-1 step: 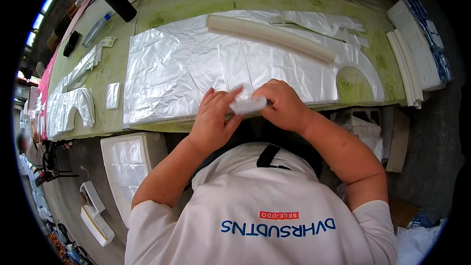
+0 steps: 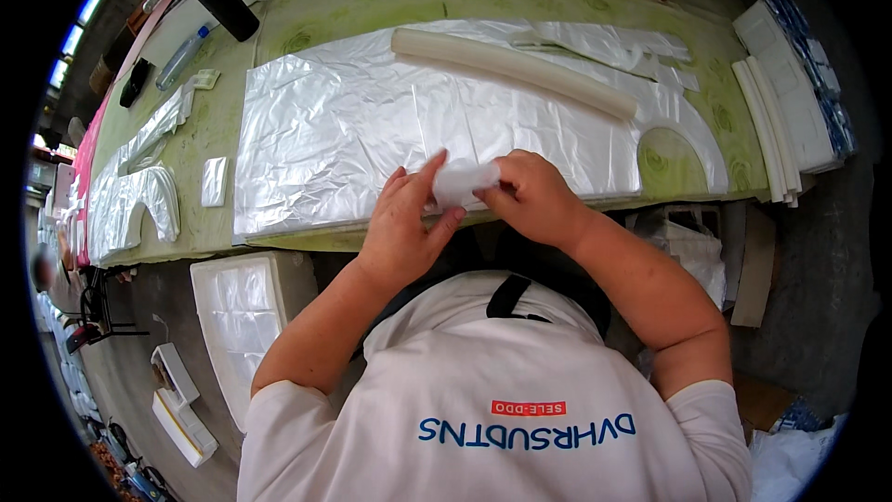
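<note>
Over the table's near edge, both hands hold a small folded piece of whitish see-through plastic film (image 2: 462,183), slightly blurred. My right hand (image 2: 531,193) pinches its right end between thumb and curled fingers. My left hand (image 2: 401,223) is curved about its left end, with the thumb below and the fingers above. Beneath and beyond the hands, a large stack of shiny clear plastic sheets (image 2: 316,139) lies flat, with a rounded cutout at its right. A long pale roll or tube (image 2: 511,70) rests slantwise on the sheets.
A small folded plastic packet (image 2: 214,182) and cut plastic pieces (image 2: 149,191) lie left on the green tablecloth (image 2: 362,0). Farther back stand a bottle (image 2: 181,58) and a black cylinder (image 2: 223,2). White rolls (image 2: 767,130) lie right. A white box (image 2: 237,307) stands below the table.
The folded film has turned in my fingers and shows a broader, taller face. My right hand has shifted very slightly; the things on the table lie as before.
</note>
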Tool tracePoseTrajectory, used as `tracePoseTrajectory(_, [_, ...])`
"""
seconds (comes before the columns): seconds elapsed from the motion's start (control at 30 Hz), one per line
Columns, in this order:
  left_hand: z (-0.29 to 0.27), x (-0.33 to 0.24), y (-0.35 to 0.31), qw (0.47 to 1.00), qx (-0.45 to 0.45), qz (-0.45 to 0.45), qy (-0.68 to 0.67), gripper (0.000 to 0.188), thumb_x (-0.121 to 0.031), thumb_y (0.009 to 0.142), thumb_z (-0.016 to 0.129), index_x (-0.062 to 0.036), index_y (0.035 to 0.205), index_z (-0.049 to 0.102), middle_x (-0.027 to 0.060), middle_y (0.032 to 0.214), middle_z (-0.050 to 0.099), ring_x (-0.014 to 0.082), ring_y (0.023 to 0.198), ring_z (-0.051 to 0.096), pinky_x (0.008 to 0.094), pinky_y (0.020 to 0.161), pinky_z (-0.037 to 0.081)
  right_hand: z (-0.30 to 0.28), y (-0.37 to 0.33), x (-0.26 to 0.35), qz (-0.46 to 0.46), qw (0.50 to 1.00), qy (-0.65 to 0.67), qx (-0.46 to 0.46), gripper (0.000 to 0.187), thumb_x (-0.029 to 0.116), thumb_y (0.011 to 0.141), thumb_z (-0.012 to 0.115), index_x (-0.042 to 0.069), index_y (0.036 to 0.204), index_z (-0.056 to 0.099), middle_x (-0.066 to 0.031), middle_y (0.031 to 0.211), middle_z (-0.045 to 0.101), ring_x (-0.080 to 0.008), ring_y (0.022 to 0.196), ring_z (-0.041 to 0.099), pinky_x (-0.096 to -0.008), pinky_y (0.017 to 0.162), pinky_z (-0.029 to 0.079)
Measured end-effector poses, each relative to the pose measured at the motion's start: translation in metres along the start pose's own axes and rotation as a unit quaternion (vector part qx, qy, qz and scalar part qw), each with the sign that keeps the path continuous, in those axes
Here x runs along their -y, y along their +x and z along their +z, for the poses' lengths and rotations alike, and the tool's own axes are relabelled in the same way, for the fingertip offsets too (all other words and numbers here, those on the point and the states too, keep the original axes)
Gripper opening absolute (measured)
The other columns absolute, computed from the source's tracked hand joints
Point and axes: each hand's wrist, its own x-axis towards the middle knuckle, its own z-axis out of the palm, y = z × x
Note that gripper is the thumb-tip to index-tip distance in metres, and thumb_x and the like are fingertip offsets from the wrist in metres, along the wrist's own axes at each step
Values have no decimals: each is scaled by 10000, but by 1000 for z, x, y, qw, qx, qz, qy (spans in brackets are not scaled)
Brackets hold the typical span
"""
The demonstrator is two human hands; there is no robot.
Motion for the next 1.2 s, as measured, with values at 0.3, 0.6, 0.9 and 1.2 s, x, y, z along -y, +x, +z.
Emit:
tracePoseTrajectory(0.3, [-9,7,6,995,-35,-89,18,885,-179,851,784,-17,1564,285,106,992,648,274,1014,634,427,980,465,5,30,21,235,972,-3,-3,313,202,877,683,50,1132,584,-128,887,738,-339,858,707,-423,765,543])
tracePoseTrajectory(0.6, [-14,15,42,956,180,103,208,952,-602,863,668,-164,1600,256,148,1646,277,375,1531,218,605,1222,160,12,23,17,237,971,6,-39,361,183,852,677,55,1163,544,-136,899,722,-324,877,707,-431,778,545])
tracePoseTrajectory(0.9, [-13,29,63,939,200,155,233,1014,-641,853,655,-35,1572,275,136,1636,307,351,1527,241,614,1212,174,12,18,14,199,979,23,-44,290,118,841,690,19,1089,578,-101,890,670,-204,816,644,-342,773,522])
tracePoseTrajectory(1.2, [-9,4,26,923,262,206,194,807,-177,781,742,-122,1517,418,108,1624,335,320,1502,306,612,1220,179,-14,-47,42,183,978,96,34,199,88,813,674,33,990,601,-136,972,670,-325,954,634,-407,865,503])
